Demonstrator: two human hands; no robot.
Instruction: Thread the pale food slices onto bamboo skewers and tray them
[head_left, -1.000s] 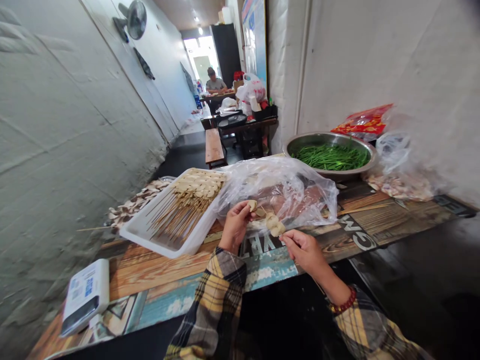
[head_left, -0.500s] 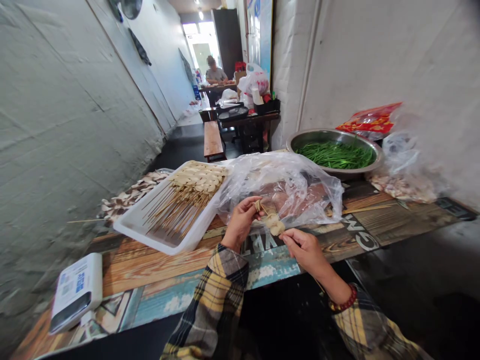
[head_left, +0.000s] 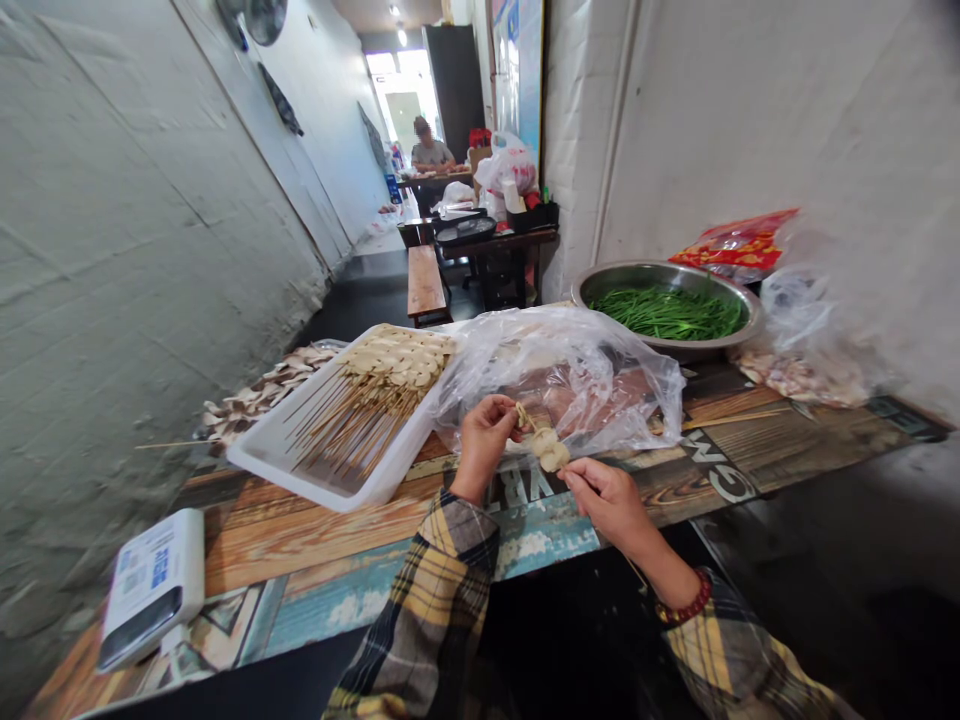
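Note:
My right hand (head_left: 604,495) pinches a thin wooden skewer (head_left: 637,572), whose rear end shows below the wrist. Pale round food slices (head_left: 553,452) are threaded on its far part. In my left hand (head_left: 484,445), thumb and fingers close on a few more pale slices (head_left: 523,415) by the skewer's tip. Whether the tip pierces them I cannot tell. Behind both hands lies a clear plastic bag (head_left: 637,385). To the left, a white tray (head_left: 259,462) holds many skewers of pale slices (head_left: 405,358), sticks pointing toward me.
Mushroom pieces (head_left: 229,408) lie left of the tray. A white device, maybe a speaker (head_left: 154,590), stands at the front left. Back right are a metal basin (head_left: 587,290) of green chives (head_left: 667,312) and a bag of pinkish food (head_left: 802,370). A person (head_left: 431,152) sits farther back.
The left hand's fingers have shifted slightly on the slices near the skewer's tip. The right hand keeps almost the same place. The view has tilted a little.

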